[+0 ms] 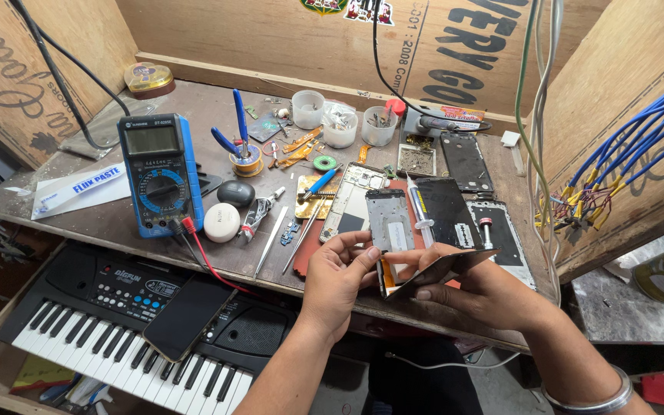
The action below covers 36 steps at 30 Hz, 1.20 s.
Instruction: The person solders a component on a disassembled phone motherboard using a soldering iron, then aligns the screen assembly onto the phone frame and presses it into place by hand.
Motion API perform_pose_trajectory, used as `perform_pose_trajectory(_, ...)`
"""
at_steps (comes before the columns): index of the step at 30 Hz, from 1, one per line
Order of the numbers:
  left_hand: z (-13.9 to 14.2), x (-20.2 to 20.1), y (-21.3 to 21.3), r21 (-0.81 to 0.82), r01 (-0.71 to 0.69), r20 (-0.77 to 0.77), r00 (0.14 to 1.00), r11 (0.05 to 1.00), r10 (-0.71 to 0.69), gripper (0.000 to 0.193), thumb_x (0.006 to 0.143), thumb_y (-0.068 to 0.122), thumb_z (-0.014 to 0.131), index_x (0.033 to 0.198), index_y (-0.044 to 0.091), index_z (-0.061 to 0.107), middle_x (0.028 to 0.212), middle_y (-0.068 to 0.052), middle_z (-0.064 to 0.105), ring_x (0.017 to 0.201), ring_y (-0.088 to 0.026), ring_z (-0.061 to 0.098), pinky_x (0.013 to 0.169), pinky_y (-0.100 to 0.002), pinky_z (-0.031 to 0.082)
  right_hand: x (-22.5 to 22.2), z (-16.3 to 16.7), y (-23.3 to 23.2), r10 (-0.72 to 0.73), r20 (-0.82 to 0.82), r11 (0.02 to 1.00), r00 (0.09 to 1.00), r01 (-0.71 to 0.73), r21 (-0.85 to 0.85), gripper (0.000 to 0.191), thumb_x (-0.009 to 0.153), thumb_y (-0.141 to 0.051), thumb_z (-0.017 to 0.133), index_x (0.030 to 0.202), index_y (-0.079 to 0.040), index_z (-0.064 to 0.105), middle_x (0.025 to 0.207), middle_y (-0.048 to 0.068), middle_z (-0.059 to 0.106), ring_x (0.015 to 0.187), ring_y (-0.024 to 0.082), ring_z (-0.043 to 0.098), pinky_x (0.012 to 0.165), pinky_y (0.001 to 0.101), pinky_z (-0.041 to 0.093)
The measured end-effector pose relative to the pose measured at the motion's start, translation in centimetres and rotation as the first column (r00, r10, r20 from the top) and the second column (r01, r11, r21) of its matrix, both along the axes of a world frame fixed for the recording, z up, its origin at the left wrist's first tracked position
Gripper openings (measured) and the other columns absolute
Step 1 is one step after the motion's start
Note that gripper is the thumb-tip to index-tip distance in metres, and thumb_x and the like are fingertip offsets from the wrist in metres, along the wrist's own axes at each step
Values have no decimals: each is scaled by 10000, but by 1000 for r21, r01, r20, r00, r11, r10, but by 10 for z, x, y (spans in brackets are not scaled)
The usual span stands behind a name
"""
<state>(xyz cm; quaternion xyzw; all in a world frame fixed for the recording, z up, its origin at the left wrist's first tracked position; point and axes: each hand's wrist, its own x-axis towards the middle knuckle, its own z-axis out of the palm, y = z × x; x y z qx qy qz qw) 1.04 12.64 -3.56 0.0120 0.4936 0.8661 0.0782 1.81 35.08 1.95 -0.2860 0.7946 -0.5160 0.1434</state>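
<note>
**Screen panel held over the bench edge, flex side kept in view**

A thin dark screen panel (443, 269) is held in both hands just above the near edge of the workbench (117, 223), in front of a row of opened phone frames (388, 219). The right hand (493, 296) is closed around the panel from below, fingers under it and thumb along its upper edge. The left hand (340, 277) is pinched on the panel's left end, thumb and fingertips meeting where an orange strip (383, 278) shows. Whether that strip is gripped or only touched cannot be told.

The step is judged to be an inspection or separation of the panel. It would be done well if the panel were kept supported along its length, never bent, and the orange strip handled lightly, since such strips tear easily. Pressure is best kept on the edges, not the face.

A syringe (418, 211) lies just behind the hands; a multimeter (157, 173), pliers (238, 131) and a keyboard (117, 323) with a phone (186, 319) on it sit well to the left.
</note>
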Motion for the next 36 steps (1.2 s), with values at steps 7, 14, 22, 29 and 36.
perform_pose_trajectory(7, -1, 0, 0, 32, 9, -1, 1000, 999, -9, 337, 928, 86, 688, 1225, -48, 601, 996, -105, 686, 897, -153, 710, 806, -310, 643, 1, 1, -1, 10, -3, 1000, 1000, -10, 11, 159, 903, -30, 713, 999, -44, 587, 1446, 102, 682, 1224, 169, 663, 1018, 371, 552)
perform_pose_trajectory(14, -1, -1, 0, 46, 1, -9, 1000, 999, 0, 331, 927, 78, 687, 1217, -56, 602, 1009, -101, 680, 900, -153, 710, 800, -308, 642, 0, -1, 0, 10, -12, 1000, 1000, -10, -13, 159, 900, -29, 716, 985, -41, 582, 1449, 103, 667, 1235, 167, 663, 1015, 368, 555)
perform_pose_trajectory(22, -4, -1, 1, 51, -3, -13, 1000, 999, 4, 328, 927, 77, 688, 1215, -56, 605, 1009, -105, 681, 897, -152, 708, 795, -307, 645, 2, 3, -4, -6, -27, 998, 1000, 7, 60, 364, 888, -51, 734, 1244, -80, 659, 1278, 85, 723, 1125, 169, 689, 971, 349, 560)
perform_pose_trajectory(29, -3, 0, 1, 36, -7, -3, 1000, 999, 7, 334, 924, 76, 693, 1221, -53, 610, 1009, -94, 674, 894, -139, 701, 801, -300, 646, 5, 13, -9, 4, -83, 993, 997, 6, 118, 514, 899, -120, 735, 1404, -144, 645, 1153, 60, 740, 1084, 158, 691, 966, 338, 536)
perform_pose_trajectory(36, 1, 0, 3, 19, -16, 11, 1000, 1000, 16, 343, 921, 78, 695, 1226, -54, 611, 1030, -91, 659, 907, -135, 696, 814, -295, 649, 3, 18, -8, -27, -33, 983, 999, 32, 183, 527, 885, -137, 740, 1403, -168, 647, 1140, 51, 765, 1055, 157, 698, 950, 337, 543)
